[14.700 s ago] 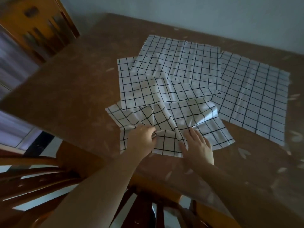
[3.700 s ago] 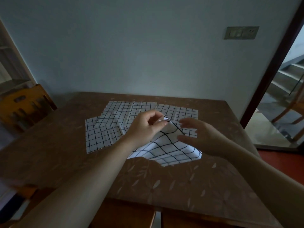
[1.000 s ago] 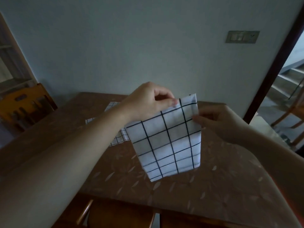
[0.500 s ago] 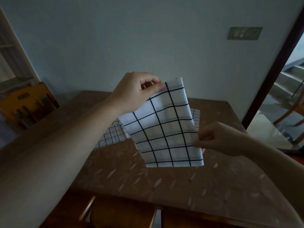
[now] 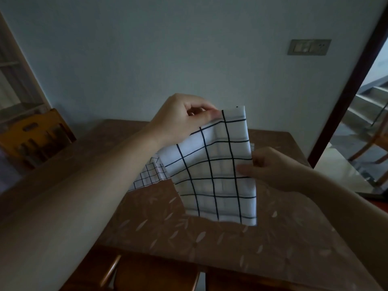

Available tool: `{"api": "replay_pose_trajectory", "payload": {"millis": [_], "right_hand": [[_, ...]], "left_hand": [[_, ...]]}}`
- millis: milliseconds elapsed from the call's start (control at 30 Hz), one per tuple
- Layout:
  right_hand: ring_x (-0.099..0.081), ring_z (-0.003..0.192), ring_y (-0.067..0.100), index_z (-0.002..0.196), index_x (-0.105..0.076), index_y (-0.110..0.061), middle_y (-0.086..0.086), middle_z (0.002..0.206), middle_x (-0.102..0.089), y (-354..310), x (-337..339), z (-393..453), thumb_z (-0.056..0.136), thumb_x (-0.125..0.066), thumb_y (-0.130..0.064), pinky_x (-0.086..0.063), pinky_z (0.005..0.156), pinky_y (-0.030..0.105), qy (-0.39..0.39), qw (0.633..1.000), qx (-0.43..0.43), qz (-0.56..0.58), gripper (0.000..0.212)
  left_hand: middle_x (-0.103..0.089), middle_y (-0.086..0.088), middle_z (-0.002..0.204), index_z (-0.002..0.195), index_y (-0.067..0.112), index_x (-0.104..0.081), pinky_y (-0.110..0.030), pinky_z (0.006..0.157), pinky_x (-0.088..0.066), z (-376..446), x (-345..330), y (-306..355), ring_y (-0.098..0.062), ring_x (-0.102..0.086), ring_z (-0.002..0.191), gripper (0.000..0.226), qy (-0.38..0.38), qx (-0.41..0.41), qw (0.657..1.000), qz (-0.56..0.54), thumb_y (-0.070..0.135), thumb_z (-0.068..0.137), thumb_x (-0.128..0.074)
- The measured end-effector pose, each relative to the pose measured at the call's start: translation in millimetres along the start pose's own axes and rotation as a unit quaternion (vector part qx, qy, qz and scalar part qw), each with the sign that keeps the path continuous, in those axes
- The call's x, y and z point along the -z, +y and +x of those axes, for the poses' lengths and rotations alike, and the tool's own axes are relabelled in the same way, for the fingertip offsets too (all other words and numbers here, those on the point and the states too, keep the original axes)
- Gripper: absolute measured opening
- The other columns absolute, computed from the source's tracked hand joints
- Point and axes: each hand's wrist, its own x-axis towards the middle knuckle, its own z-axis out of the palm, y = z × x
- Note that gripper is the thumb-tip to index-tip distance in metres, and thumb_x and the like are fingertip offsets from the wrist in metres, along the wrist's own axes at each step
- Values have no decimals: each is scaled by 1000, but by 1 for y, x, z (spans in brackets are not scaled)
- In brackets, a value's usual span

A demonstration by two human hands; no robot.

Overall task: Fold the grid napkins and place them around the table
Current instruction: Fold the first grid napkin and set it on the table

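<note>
A white napkin with a black grid point(image 5: 212, 173) hangs folded in the air above the brown table point(image 5: 210, 244). My left hand point(image 5: 182, 118) pinches its top left corner. My right hand point(image 5: 270, 169) grips its right edge about halfway down. Behind it, other grid napkins point(image 5: 147, 177) lie flat on the table, mostly hidden by my left arm and the held napkin.
A yellow wooden chair point(image 5: 35, 137) stands at the table's left. A chair back point(image 5: 147, 274) shows under the near edge. The wall rises just behind the table, with a switch plate point(image 5: 308, 47). A dark door frame point(image 5: 344, 91) and stairs lie to the right.
My right hand slid up the napkin's right edge a little, and the napkin hangs straighter. My left hand keeps its pinch on the top corner.
</note>
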Motion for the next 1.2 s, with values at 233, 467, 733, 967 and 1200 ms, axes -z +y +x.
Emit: {"api": "replay_pose_trajectory", "payload": {"millis": [233,467,733,967,1200], "right_hand": [[-70,77,21,86,-73,1,17,87,-74,19,16,-10,77,-70,-27,-58,71,28,17,971,-30,236,30],[-73,85,29,108,-63,8,21,97,-73,48,-8,-25,77,-58,-16,-61,67,34,1,889,-150,433,40],[-71,91,22,93,-78,-15,2,84,-77,55,-18,-28,65,-84,-40,-58,83,37,25,898,-62,435,37],[-72,80,20,106,-67,-9,7,94,-73,50,-14,-25,96,-47,-10,-59,61,32,110,875,-126,454,22],[-73,83,26,93,-71,-14,10,90,-76,66,-12,-31,94,-56,-17,-57,69,39,127,936,-148,293,15]], "left_hand": [[-67,-9,128,132,18,-55,-51,103,-45,-64,-29,-53,-27,-63,117,118,-7,286,897,-338,93,41,-62],[-57,-2,142,146,22,-42,-48,104,-46,-134,-93,-74,-28,-55,129,109,-142,314,808,-477,77,57,-72],[-55,-23,137,131,21,-60,-36,101,-47,-124,-98,-50,-40,-48,129,58,-39,379,835,-397,56,100,-27],[-68,8,105,112,24,-72,-18,88,-49,-119,-101,-52,-15,-62,105,59,-107,328,764,-545,66,76,-53],[-59,-22,132,135,6,-53,-53,104,-44,-111,-101,-66,-39,-59,119,51,-103,390,786,-469,28,91,-66]]}}
